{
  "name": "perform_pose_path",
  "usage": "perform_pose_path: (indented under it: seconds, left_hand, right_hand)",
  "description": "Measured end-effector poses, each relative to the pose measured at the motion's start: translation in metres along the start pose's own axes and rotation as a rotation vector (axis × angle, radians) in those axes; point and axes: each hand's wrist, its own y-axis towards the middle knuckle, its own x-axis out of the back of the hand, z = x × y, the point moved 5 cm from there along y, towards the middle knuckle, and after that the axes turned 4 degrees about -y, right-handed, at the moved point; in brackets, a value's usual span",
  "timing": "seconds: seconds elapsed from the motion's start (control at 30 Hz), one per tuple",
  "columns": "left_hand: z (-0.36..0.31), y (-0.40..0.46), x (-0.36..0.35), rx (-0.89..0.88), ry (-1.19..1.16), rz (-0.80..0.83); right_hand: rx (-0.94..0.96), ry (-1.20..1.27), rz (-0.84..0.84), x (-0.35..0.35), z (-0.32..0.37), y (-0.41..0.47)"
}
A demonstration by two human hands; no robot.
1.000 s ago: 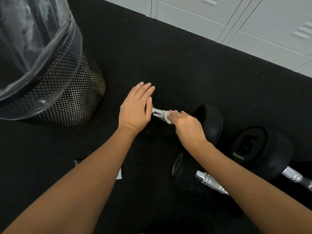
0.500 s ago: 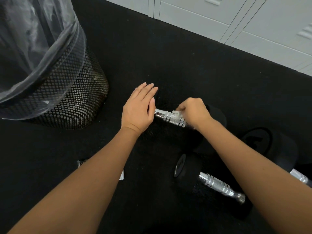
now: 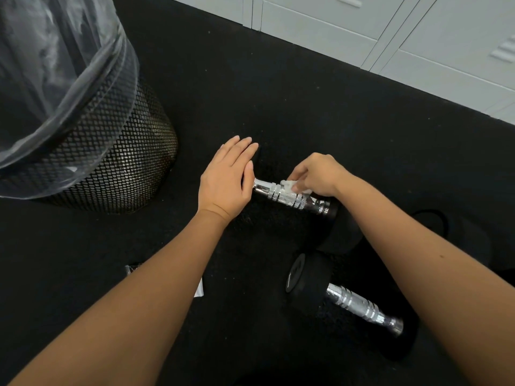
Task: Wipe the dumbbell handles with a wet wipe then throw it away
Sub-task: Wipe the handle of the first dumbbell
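I see the far dumbbell [image 3: 289, 197] lying on the black floor [image 3: 278, 93], its chrome handle running from upper left to lower right. My right hand [image 3: 317, 175] pinches the wet wipe [image 3: 291, 186] against it; my left hand [image 3: 227, 181] rests flat, fingers straight, over the left end.

I'm over a black speckled rubber floor [image 3: 278, 87] that runs up to a row of pale grey lockers [image 3: 418, 32] with louvred vents, evenly lit from above.
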Motion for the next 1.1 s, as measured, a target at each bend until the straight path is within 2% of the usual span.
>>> perform_pose_path:
  seconds: [0.13,0.33,0.5,0.7,0.9,1.1]
  left_hand:
    - [0.0,0.0,-0.001,-0.006,0.004,-0.007]
    - [0.0,-0.001,-0.001,-0.012,-0.002,-0.019]
    - [0.0,0.0,-0.001,-0.016,-0.005,-0.027]
    - [0.0,-0.001,-0.001,-0.019,-0.009,-0.041]
    - [0.0,-0.001,-0.001,-0.018,-0.002,-0.033]
    - [0.001,-0.001,-0.001,-0.021,0.0,-0.035]
  right_hand:
    - [-0.065,0.015,-0.117,0.001,-0.004,0.008]
    - [0.033,0.036,-0.117,-0.006,0.002,-0.004]
    - [-0.022,-0.046,-0.155,-0.006,0.001,0.003]
    - [0.033,0.012,-0.105,-0.005,0.011,0.0]
    - [-0.049,-0.123,0.01,-0.004,0.016,0.019]
    - [0.099,-0.053,-0.019,-0.008,0.025,0.016]
